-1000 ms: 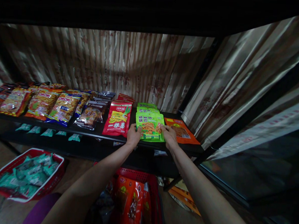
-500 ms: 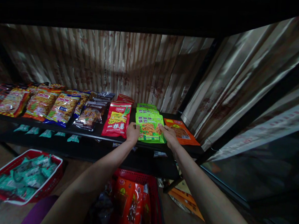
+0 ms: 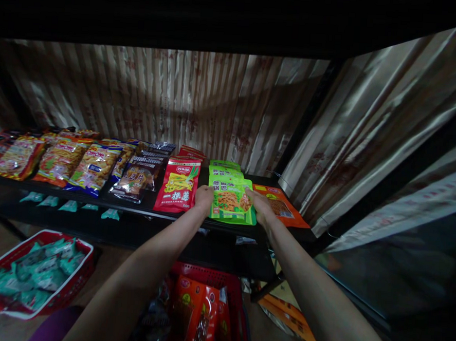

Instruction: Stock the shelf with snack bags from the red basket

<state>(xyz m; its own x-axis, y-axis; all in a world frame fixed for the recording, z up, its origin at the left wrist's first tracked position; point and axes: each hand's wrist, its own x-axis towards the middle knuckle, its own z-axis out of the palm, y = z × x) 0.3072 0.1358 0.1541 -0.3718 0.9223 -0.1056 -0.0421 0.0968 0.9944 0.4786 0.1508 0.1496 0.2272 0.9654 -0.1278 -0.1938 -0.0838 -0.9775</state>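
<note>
Between my two hands lies the front green snack bag (image 3: 230, 201), at the front of a short row of matching green bags on the black shelf. My left hand (image 3: 203, 199) grips its left edge with curled fingers, and my right hand (image 3: 260, 205) grips its right edge. Just left of my left hand a red snack bag (image 3: 177, 184) leans on others like it. An orange packet (image 3: 282, 205) lies flat right beside my right hand, partly covered by it.
Several rows of snack bags (image 3: 92, 167) fill the shelf's left side. Below stand a red basket (image 3: 84, 280) of teal packets and a red crate (image 3: 239, 305) with orange packets. A dark post (image 3: 309, 111) and a striped curtain (image 3: 170, 100) bound the shelf.
The view has shifted slightly. Both hands stay at the edges of the front green bag, which sits about where it was on the shelf.
</note>
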